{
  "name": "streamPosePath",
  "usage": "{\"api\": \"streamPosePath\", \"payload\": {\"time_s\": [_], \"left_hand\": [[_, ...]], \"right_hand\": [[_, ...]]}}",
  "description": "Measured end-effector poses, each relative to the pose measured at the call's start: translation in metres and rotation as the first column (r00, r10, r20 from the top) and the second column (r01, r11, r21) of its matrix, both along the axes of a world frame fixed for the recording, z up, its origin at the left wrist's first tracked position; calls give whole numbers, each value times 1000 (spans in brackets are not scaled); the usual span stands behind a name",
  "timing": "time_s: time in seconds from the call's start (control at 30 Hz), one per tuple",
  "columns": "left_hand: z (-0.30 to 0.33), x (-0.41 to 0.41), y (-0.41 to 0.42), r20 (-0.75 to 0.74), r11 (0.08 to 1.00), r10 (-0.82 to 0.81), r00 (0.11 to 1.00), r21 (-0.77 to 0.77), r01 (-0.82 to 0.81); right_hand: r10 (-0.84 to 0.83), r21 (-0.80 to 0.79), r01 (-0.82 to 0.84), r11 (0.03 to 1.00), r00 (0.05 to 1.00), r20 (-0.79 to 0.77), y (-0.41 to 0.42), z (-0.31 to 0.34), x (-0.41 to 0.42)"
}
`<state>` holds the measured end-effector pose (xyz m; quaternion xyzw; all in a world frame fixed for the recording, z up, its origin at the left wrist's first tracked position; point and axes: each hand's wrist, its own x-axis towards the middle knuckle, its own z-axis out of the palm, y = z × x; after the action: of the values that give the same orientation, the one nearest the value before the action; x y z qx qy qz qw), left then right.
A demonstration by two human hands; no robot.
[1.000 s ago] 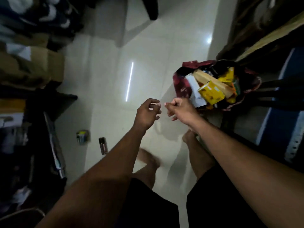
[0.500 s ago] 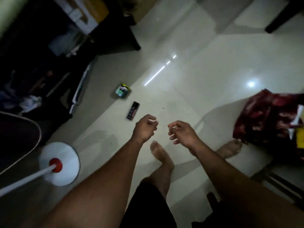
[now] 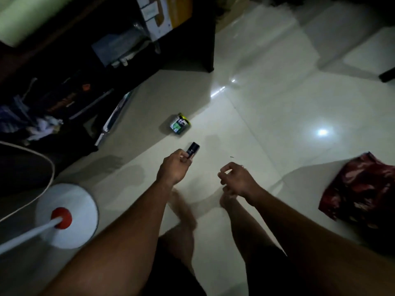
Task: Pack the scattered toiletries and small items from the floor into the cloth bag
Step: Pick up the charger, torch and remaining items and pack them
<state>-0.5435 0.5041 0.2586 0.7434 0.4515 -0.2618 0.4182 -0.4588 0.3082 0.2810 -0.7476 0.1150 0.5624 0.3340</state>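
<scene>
Dim room, pale tiled floor [image 3: 277,116]. Left hand [image 3: 174,166] at frame centre, fingers curled, overlapping the near end of a small dark tube [image 3: 192,151]; cannot tell whether it grips the tube or only hovers over it (too dark, blurred). Right hand [image 3: 238,178] just right of centre, fingers loosely curled, holding nothing visible. Small green-and-yellow jar [image 3: 180,123] on its side on the floor, above the tube, near but apart. Red patterned cloth bag [image 3: 361,189] at right edge on the floor, well apart from both items. White fan base [image 3: 70,201] with red collar lower left. Dark cluttered shelf [image 3: 89,60] upper left.
</scene>
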Motion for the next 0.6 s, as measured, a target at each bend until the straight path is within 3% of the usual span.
{"api": "streamPosePath", "payload": {"time_s": [0.43,0.6], "left_hand": [[-209,43,123,-24,965,-226,974,131,227],[-291,50,152,24,913,-319,948,277,300]], "right_hand": [[-4,-88,2,996,999,-32,132,-216,-31],[-80,-165,75,983,997,-22,165,-310,-25]]}}
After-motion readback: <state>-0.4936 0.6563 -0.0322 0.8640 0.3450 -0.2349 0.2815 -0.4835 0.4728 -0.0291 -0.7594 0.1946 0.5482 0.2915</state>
